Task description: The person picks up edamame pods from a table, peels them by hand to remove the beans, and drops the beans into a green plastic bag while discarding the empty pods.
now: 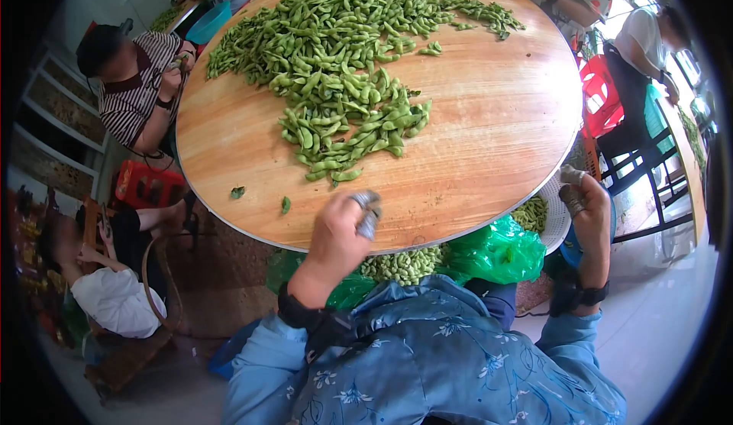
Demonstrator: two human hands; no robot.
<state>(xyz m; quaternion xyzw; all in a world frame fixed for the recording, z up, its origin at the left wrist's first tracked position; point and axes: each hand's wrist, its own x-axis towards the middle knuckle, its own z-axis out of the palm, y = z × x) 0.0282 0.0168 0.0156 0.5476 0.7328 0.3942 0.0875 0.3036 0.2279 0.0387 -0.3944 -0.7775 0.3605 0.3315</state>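
Note:
My left hand is over the near edge of the round wooden table, its fingers curled in and grey wrapping on the fingertips. Whatever it holds, if anything, is hidden. Out to the right, my right hand hovers beside the white basket, with grey wrapping on thumb and forefinger. These two are slightly apart, and nothing shows between them. A large heap of green soybean pods covers the far and middle tabletop. Shelled beans lie below the table edge at my lap, on a green plastic bag.
Green pods lie in the white basket. A single pod and a leaf bit rest near the table's left front. People sit at left, and others are at the far right. A red stool stands left, a red chair right.

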